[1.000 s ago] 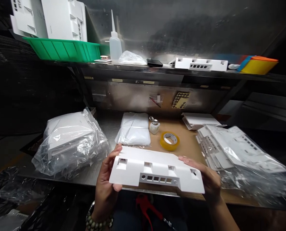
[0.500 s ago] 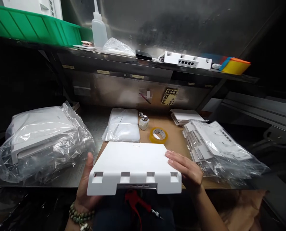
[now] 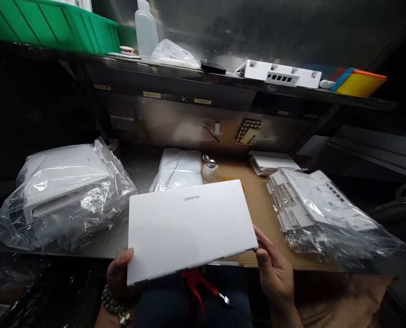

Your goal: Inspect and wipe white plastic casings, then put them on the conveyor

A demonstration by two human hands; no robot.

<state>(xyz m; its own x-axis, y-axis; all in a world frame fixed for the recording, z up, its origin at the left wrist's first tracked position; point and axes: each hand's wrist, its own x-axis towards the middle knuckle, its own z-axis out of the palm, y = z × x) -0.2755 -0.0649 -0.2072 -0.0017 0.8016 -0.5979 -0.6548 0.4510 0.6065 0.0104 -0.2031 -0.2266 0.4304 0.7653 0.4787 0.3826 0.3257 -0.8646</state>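
From the head camera, you hold the white panel (image 3: pixel 189 228) flat side up in front of you, above the near edge of the bench (image 3: pixel 141 168), its logo towards the far edge. Your left hand (image 3: pixel 121 273) grips the near left corner, thumb on top and fingers underneath. Your right hand (image 3: pixel 274 269) pinches the near right corner, fingertips curled against the edge. A bag of white parts (image 3: pixel 63 191) lies to the left and another bagged stack (image 3: pixel 326 214) to the right. A small bottle (image 3: pixel 210 169) stands just beyond the panel, and a red-handled tool (image 3: pixel 196 284) shows below it.
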